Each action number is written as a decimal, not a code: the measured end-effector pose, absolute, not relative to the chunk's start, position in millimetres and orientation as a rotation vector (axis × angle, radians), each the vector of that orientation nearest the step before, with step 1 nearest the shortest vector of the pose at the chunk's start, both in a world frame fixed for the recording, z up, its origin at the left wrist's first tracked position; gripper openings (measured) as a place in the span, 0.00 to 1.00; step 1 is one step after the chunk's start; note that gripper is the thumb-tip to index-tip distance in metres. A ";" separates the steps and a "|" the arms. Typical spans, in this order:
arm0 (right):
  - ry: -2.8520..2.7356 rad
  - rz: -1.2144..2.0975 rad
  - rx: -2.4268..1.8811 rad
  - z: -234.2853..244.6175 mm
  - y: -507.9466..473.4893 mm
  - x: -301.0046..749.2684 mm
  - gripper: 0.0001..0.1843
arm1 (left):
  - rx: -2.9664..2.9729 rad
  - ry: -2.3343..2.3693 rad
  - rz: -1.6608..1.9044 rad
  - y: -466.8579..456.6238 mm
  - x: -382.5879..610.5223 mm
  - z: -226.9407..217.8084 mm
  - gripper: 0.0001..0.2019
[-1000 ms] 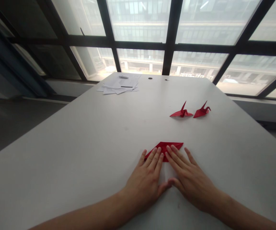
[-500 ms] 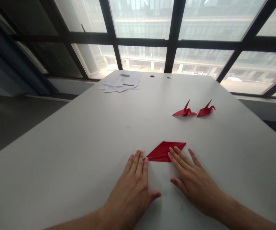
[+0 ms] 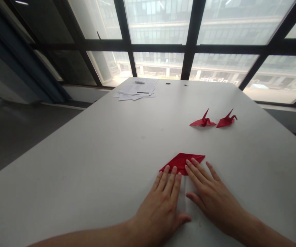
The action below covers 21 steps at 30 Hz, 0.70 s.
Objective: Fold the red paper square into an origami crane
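A folded piece of red origami paper [image 3: 180, 160], pointed at both ends, lies flat on the white table in front of me. My left hand [image 3: 163, 202] is stretched out, its fingertips resting on the paper's near left edge. Flat fingers of my right hand [image 3: 209, 192] press on the paper's right part and cover some of it. Both thumbs are held apart from the fingers, over the table. Beneath the fingers the paper's near edge is partly hidden.
Two red paper cranes [image 3: 203, 121] stand side by side farther back on the right. A stack of white sheets [image 3: 135, 91] lies at the far left of the table [image 3: 99, 154]. Windows with dark frames [image 3: 189, 48] rise behind the far edge.
My left hand has moved right, from the paper's left tip onto its near left edge. My right hand stays on the paper's right part. The whole view has shifted slightly.
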State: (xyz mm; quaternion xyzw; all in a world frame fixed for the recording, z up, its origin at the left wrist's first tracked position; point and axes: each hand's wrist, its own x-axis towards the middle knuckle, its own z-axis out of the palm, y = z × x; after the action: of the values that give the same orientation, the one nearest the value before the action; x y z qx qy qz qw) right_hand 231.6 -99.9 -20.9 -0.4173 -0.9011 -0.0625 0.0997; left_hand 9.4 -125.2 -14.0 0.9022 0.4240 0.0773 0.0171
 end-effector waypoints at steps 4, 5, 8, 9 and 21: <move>-2.542 -0.136 -1.259 -8.0 -113.1 225.2 0.25 | 2.777 1.342 0.224 -129.8 8.7 -21.4 0.43; -2.510 -0.085 -1.272 -4.0 -113.8 224.0 0.21 | 2.776 1.341 0.228 -129.2 8.5 -19.9 0.42; -2.412 0.061 -1.302 4.0 -103.0 224.9 0.12 | 2.775 1.309 0.257 -123.7 8.2 -13.4 0.39; -2.361 0.078 -1.322 4.5 -96.1 226.6 0.13 | 2.776 1.294 0.262 -121.0 8.0 -11.6 0.38; -2.151 0.456 -1.417 -11.5 -68.1 234.4 0.06 | 2.825 1.157 0.308 -96.9 1.5 -7.1 0.29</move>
State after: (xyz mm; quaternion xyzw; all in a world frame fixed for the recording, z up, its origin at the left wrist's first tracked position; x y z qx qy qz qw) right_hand 234.4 -68.1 -11.5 -0.5230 -0.7941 0.1683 0.2598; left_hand 1.5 -96.9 -7.1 0.9201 0.3769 0.1002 0.0369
